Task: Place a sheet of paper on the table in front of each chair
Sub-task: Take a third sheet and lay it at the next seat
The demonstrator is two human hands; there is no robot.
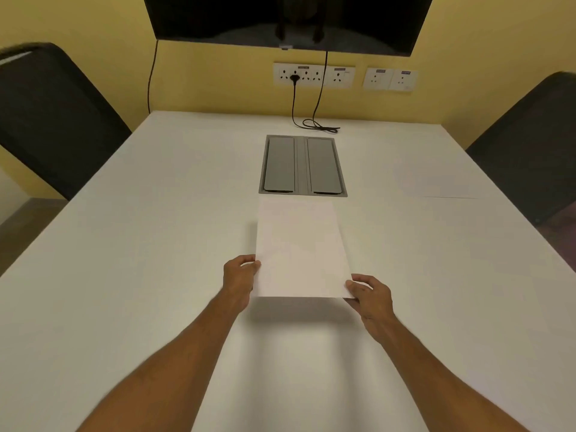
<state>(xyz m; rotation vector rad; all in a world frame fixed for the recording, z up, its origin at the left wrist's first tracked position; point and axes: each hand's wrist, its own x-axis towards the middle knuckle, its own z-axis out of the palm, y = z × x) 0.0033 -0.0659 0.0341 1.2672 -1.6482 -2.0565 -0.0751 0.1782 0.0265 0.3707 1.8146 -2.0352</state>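
A white sheet of paper (300, 249) hangs just above the white table (140, 244), casting a shadow under its near edge. My left hand (240, 277) pinches its near left edge and my right hand (369, 293) pinches its near right corner. Another sheet of paper (436, 179) lies flat on the table at the right, in front of the dark chair (530, 145) on that side. A second dark chair (53, 120) stands at the table's left side.
A grey recessed cable box (301, 165) with two lids sits in the table's middle, just beyond the held sheet. A black cable (318, 124) lies at the far edge, below wall sockets (313, 74) and a dark screen (286, 20).
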